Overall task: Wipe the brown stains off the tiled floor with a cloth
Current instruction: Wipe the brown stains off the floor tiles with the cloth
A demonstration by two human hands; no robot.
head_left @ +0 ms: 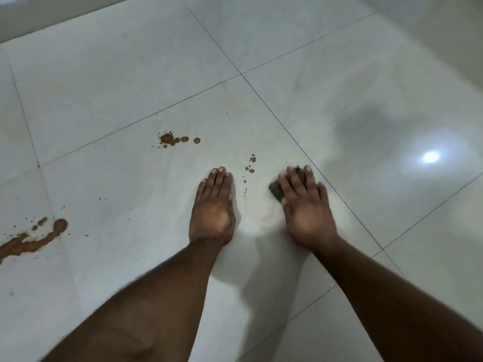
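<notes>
Stains near the hands: a few small brown droplets (251, 164) lie on the pale glossy tiled floor (130, 74), between the two hands and just ahead of them.
Stains further off: a brown splat with round drops beside it (173, 139) sits ahead and to the left, well apart from the hands; a long brown smear (31, 242) runs across a grout line at the far left edge.
Faint mark: a thin pale curved ring (261, 218) shows on the tile between the wrists.
Cloth: a small dark crumpled cloth (277, 190) lies on the floor under the right hand, only its edges showing past the fingers.
Right hand: the right hand (304, 207) presses flat on the cloth, fingers straight and spread; it is blurred.
Left hand: the left hand (214, 205) rests palm down on the bare tile, fingers straight and together, grasping nothing.
Surface: large light grey tiles with thin dark grout lines; a bright light glare (430, 156) and a soft dark shadow (371, 129) sit to the right.
Room: a pale wall base (31, 24) runs along the top left.
</notes>
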